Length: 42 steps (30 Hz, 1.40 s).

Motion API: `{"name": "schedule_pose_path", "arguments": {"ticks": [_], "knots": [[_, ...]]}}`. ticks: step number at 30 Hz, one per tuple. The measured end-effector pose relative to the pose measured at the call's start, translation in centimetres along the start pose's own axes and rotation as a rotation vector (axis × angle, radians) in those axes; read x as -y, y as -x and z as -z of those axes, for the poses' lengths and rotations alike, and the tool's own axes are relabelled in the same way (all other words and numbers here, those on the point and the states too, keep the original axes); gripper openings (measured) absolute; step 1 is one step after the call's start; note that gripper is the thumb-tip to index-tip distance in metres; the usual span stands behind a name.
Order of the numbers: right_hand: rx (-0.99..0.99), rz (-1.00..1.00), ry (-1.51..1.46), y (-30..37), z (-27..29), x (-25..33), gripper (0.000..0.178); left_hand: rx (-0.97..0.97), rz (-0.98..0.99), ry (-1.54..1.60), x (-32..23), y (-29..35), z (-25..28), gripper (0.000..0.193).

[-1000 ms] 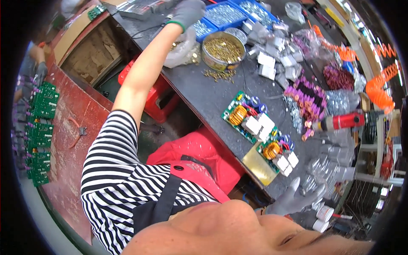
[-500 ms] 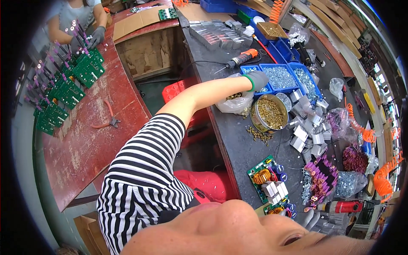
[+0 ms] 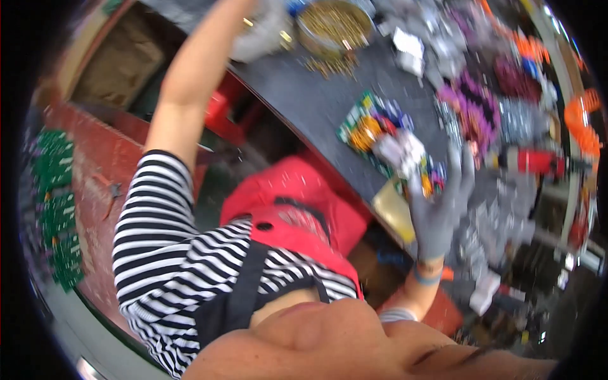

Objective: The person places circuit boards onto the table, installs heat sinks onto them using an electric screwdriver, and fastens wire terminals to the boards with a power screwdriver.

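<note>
My right hand, in a grey glove, is raised at the bench's front edge with its fingers spread and nothing visible in it. Close by on its left is a green circuit board carrying a yellow wire-wound coil, blue round parts and pale metal blocks. A yellowish flat piece juts over the bench edge beside the wrist. My left forearm reaches up past the top of the view, so that hand is cut off. Near it are a clear plastic bag and a round tin of brass-coloured screws.
Loose screws lie below the tin. Silvery metal blocks, a purple bundle, a red power tool and a grey heap crowd the right. An orange coiled hose hangs there. At left are pliers and green boards.
The view has swung, and everything is blurred by motion. My left hand, earlier at the blue trays of small parts, has gone out of view. My right hand has risen into view, open.
</note>
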State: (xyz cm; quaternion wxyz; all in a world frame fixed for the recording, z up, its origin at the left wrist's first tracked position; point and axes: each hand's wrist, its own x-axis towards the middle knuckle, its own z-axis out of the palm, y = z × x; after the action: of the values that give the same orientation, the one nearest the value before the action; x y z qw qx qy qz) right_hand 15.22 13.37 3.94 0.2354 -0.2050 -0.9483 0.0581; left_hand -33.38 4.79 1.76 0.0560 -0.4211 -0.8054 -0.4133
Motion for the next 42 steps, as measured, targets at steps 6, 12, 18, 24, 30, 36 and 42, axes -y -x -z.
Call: {"name": "schedule_pose_path", "arguments": {"ticks": [6,12,18,24,30,36,42], "knots": [[0.038,0.023,-0.040,-0.8,-2.9,-2.3,0.058,0.166,0.252,0.564,-4.9,7.8,-7.4,0.021],[0.194,0.175,-0.149,-1.5,-6.8,-0.7,0.059,0.411,0.219,0.351,-8.3,21.6,-11.4,0.026],[0.543,0.263,0.218,-3.7,-10.9,0.0,0.052,0.292,-0.093,-0.008,-8.7,24.1,-14.1,0.017],[0.578,0.204,0.253,-4.6,-11.7,-0.6,0.057,0.308,-0.371,0.030,-8.1,24.9,-14.7,0.016],[0.456,0.174,0.210,-5.5,-11.6,-1.5,0.048,0.365,-0.256,0.356,-6.6,24.0,-14.0,0.020],[0.515,0.298,0.204,-6.2,-12.4,-0.4,0.058,0.330,-0.031,0.297,-7.7,24.1,-13.3,0.018],[0.516,0.317,0.192,-6.3,-13.3,-0.2,0.052,0.274,-0.110,0.167,-8.1,24.7,-13.8,0.020]]}}
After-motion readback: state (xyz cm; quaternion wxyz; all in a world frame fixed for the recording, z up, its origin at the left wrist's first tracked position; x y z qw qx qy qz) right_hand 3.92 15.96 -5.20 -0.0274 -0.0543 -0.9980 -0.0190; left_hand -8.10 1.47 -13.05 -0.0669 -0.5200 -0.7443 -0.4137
